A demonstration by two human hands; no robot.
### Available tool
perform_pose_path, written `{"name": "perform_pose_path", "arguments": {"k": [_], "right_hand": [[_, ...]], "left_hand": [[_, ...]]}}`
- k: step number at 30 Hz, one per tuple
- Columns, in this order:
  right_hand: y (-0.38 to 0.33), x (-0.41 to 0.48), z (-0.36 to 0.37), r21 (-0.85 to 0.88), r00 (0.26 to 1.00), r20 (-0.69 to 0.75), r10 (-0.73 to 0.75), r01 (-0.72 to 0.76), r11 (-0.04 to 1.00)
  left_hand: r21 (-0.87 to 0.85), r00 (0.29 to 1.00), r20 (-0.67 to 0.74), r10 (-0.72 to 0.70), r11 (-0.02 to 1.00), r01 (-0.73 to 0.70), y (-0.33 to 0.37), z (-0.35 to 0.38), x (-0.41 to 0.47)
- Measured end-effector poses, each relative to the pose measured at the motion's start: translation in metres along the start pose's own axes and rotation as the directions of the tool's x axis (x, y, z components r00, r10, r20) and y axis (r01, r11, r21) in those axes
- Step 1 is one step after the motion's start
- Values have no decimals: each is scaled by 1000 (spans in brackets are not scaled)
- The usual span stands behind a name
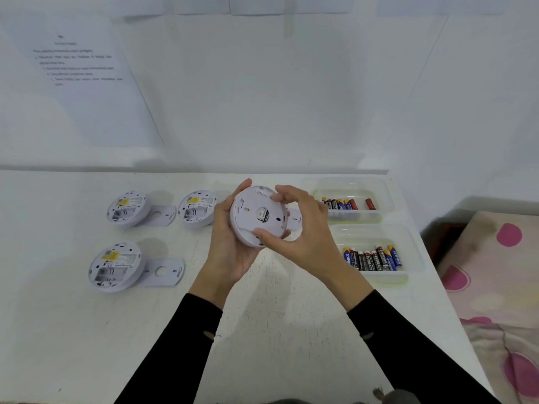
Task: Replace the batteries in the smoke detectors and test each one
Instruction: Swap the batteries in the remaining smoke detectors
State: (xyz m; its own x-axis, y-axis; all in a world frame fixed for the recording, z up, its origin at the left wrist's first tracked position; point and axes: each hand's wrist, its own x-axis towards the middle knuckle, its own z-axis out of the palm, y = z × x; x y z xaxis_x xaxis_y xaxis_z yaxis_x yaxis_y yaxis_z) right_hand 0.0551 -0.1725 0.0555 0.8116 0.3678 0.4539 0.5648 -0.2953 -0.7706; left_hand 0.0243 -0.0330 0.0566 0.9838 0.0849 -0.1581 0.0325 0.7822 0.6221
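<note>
A: What stands behind the table (73,330)?
B: A plain white wall (262,97), evenly lit, with a soft shadow along its foot.
A: Anything on it?
B: A printed sheet (81,83) at the left, its text too blurred to read, and a strip of tape (288,24) near the top.
A: And to the right?
B: The white table ends; beside it lies a blanket (495,287), cream with pink spots, with a dark gap (434,237) between.

- Left sleeve (180,339): long, black, close-fitting, ending at the wrist.
- Right sleeve (408,345): same black, same length.
- Small oval slit (208,334) near each cuff.
- Left hand (230,255) and right hand (309,231): bare.
</note>
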Motion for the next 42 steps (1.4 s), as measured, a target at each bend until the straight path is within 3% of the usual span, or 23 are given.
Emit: {"name": "perform_pose_path", "arguments": {"k": [16, 25, 32, 42], "right_hand": [[-7, -3, 8, -29, 994, -103, 24, -27, 999], [-1, 7, -3, -213, 995, 13, -101, 101, 972], [0, 12, -2, -349, 969, -131, -208, 152, 925], [0, 5, 10, -354, 971, -199, -135, 57, 933]], "left_hand": [[50, 990, -74, 117, 992, -114, -5, 8, 2], [76, 991, -45, 123, 990, -120, -5, 7, -1], [88, 990, -46, 135, 988, -130, -7, 13, 1], [148, 980, -45, 194, 971, -185, -11, 13, -1]]}}
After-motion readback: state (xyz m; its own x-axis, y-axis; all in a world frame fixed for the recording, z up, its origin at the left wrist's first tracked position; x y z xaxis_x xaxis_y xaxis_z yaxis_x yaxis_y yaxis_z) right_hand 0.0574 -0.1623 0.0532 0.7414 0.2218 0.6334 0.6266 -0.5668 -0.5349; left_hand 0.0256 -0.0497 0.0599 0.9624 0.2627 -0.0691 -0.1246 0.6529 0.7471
